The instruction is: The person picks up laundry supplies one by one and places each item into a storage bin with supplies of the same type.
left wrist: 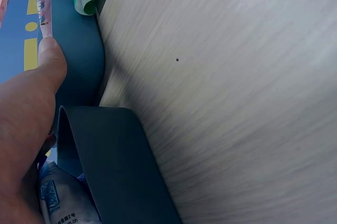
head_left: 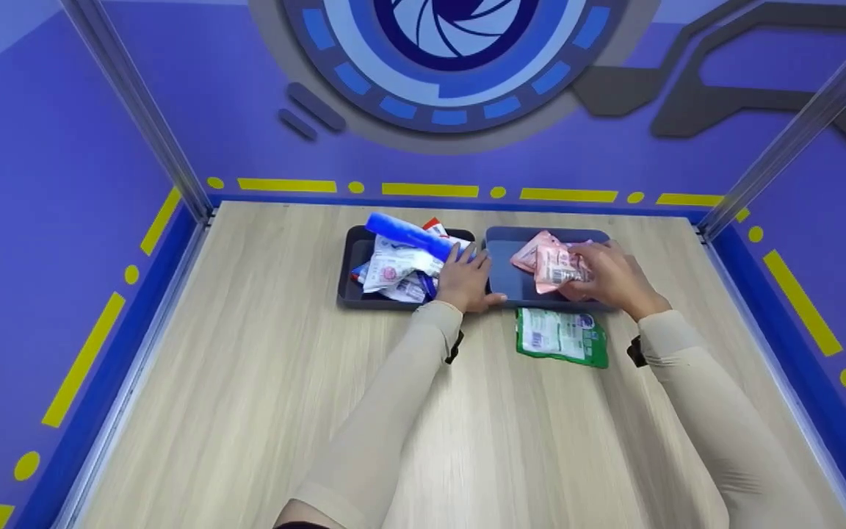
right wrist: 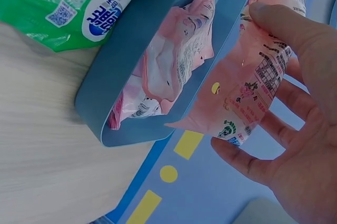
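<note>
My right hand (head_left: 620, 278) pinches a pink printed pouch (right wrist: 245, 81) between thumb and fingers, over the right grey tray (head_left: 502, 285). More pink pouches (right wrist: 181, 50) lie in that tray beneath it. My left hand (head_left: 465, 285) rests at the inner edge of the left dark tray (head_left: 346, 300), fingers spread and fairly straight, thumb out toward the right tray. Its fingertips reach the end of a long bright blue packet (head_left: 402, 231). White packets (head_left: 392, 266) are heaped under that blue one. In the left wrist view only part of the left hand (left wrist: 26, 113) shows.
A green and white pouch (head_left: 561, 338) lies on the wooden table (head_left: 283, 382) just in front of the right tray. Both trays stand side by side near the back wall (head_left: 430, 165). Blue panels (head_left: 48, 242) with yellow marks enclose the table at the sides.
</note>
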